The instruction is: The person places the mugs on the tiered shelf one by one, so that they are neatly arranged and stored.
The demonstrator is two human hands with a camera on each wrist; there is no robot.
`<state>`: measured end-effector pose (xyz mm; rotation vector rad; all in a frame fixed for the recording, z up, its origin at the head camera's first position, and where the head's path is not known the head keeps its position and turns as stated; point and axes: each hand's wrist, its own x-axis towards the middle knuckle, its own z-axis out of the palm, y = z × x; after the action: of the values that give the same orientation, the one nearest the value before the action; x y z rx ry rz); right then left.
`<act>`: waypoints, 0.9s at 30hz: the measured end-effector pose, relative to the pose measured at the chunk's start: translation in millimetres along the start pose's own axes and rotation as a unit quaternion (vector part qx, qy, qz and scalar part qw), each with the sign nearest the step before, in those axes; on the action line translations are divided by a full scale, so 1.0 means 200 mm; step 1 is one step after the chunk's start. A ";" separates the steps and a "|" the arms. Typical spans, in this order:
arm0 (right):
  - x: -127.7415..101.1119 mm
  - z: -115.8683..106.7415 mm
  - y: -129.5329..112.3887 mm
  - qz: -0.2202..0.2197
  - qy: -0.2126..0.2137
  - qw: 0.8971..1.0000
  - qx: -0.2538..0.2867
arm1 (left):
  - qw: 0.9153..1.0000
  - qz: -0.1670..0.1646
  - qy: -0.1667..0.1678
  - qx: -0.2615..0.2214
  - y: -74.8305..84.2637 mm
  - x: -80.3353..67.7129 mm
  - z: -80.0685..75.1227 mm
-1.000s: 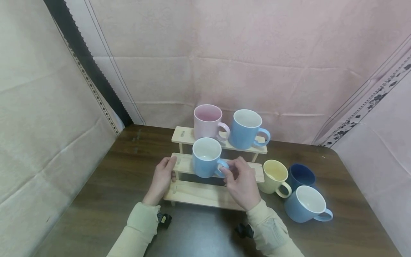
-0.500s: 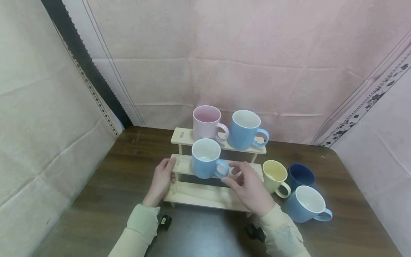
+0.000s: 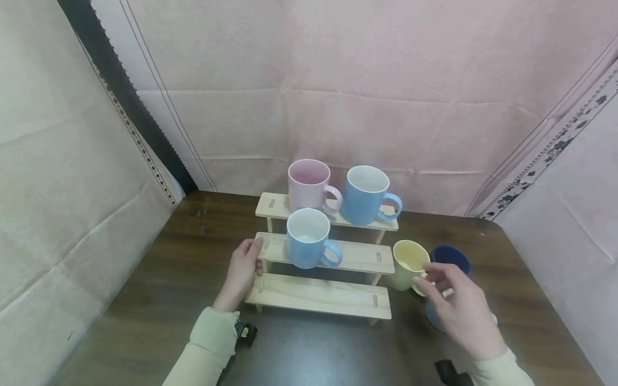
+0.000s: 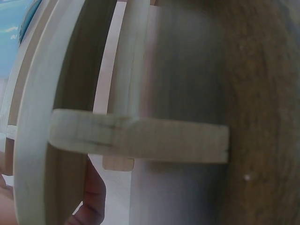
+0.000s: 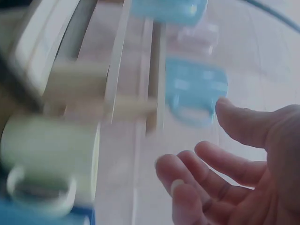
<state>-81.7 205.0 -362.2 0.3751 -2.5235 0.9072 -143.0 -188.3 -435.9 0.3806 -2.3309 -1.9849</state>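
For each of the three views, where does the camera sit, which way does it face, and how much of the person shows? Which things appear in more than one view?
Head: worn high, facing forward and down at the wooden rack, the mugs and both hands, left hand and right hand.
Left wrist: close against the rack from its end; only a fingertip shows.
Right wrist: blurred, behind the open right hand, facing the yellow mug.
Shared: the rack, the yellow mug and the blue mug, also in the right wrist view.
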 end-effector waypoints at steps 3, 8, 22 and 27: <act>-0.06 -0.07 0.10 0.039 0.017 0.999 -0.022 | 1.000 -0.002 0.001 -0.001 0.00 0.00 0.00; -0.16 -0.16 0.25 0.132 0.008 0.988 -0.073 | 1.000 -0.007 0.002 0.005 0.01 -0.01 0.00; -0.31 -0.21 0.50 0.300 -0.061 0.944 -0.123 | 1.000 -0.001 0.005 0.004 0.01 0.00 0.00; -0.33 -0.20 0.53 0.296 -0.074 0.946 -0.114 | 1.000 0.015 0.011 -0.003 -0.01 0.00 0.00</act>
<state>-53.3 316.6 -422.9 -0.4300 -2.8961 0.7872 -143.8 -188.0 -438.5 0.3615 -2.3045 -1.9632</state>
